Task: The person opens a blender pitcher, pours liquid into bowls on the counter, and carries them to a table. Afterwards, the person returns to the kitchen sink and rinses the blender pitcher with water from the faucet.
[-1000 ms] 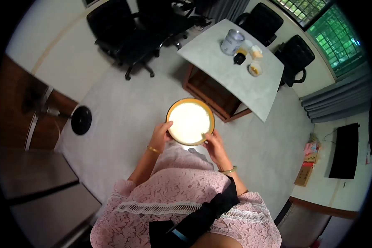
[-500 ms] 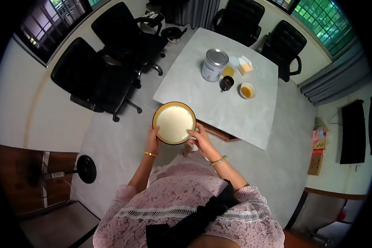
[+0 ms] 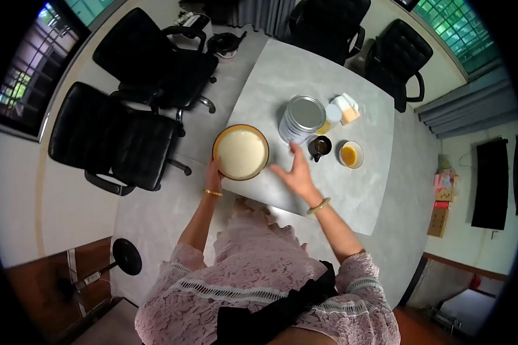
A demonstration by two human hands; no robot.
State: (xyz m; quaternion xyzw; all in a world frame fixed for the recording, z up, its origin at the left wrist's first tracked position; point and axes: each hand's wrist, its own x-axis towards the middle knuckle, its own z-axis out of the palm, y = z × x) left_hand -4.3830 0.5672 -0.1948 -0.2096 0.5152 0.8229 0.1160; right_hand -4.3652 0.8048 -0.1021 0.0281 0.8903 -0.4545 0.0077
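Observation:
A round bowl (image 3: 241, 153) with an orange rim and a pale creamy liquid inside is over the table's left front corner. My left hand (image 3: 214, 174) grips its left edge. Off the bowl, my right hand (image 3: 297, 174) is open with fingers spread, its fingertips close to the base of a large metal tin (image 3: 304, 118). Right of the tin is a black cup (image 3: 321, 147) with dark contents. A white bowl (image 3: 351, 154) holding something orange-yellow stands farther right. Behind the cup are a jar (image 3: 330, 117) with a pale lid and a white-and-tan packet (image 3: 347, 108).
The grey table (image 3: 351, 201) spans the middle. Black office chairs stand at the left (image 3: 115, 138) and behind the table (image 3: 398, 60). A black round-headed fan (image 3: 126, 256) is at lower left. A dark screen (image 3: 489, 184) hangs on the right wall.
The bowl has moved forward from in front of the table to over its corner. My right hand has let go of it and moved right, opening toward the tin.

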